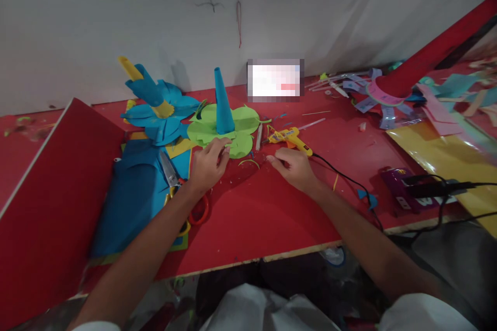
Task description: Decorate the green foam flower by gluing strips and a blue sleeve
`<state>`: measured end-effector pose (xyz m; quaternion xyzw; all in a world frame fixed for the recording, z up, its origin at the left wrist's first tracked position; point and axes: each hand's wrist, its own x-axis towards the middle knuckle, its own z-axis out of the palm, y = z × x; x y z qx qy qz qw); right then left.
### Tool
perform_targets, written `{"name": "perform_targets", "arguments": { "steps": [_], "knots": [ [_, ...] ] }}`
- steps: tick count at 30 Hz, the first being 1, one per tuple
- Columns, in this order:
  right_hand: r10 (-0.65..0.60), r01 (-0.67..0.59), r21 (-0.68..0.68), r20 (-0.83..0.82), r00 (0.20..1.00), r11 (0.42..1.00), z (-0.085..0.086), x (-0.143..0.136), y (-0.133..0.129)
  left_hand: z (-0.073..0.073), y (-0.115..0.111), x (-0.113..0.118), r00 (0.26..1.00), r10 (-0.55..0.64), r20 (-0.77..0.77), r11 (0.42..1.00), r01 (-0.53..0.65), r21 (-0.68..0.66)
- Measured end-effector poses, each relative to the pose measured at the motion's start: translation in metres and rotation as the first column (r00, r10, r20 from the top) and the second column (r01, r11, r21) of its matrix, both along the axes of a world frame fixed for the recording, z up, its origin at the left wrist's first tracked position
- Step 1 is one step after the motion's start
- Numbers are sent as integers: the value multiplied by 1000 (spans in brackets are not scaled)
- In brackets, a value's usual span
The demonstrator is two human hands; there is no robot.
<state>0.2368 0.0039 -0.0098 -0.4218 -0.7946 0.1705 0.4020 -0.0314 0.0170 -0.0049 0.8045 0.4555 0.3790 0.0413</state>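
A green paper flower (243, 126) lies on the red table with an upright blue paper cone (222, 103) at its middle. My left hand (209, 163) is at its near side, fingers curled closed on a front petal. My right hand (295, 168) is closed a little above the table, thumb and forefinger pinched together; what they hold, if anything, is too small to make out. Just beyond it lies a yellow glue gun (293, 139) with a black cord. Under my left forearm, scissors with red and yellow handles (200, 210) rest partly hidden.
A blue paper flower (174, 108) with a yellow-tipped tube stands behind left. Blue sheets (128, 201) lie beside a raised red board (58, 201). A blurred screen (275, 80) leans on the wall. Rightward are a red cone (438, 46), a purple box (399, 189) with cables, and yellow sheets (430, 150).
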Motion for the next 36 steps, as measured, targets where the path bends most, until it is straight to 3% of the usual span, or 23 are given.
{"name": "perform_targets", "arguments": {
  "steps": [36],
  "knots": [
    [10, -10, -3, 7, 1000, 1000, 0, 0, 1, -2, 0, -1, 1000, 7, -14, 1000, -7, -21]
  ]
}}
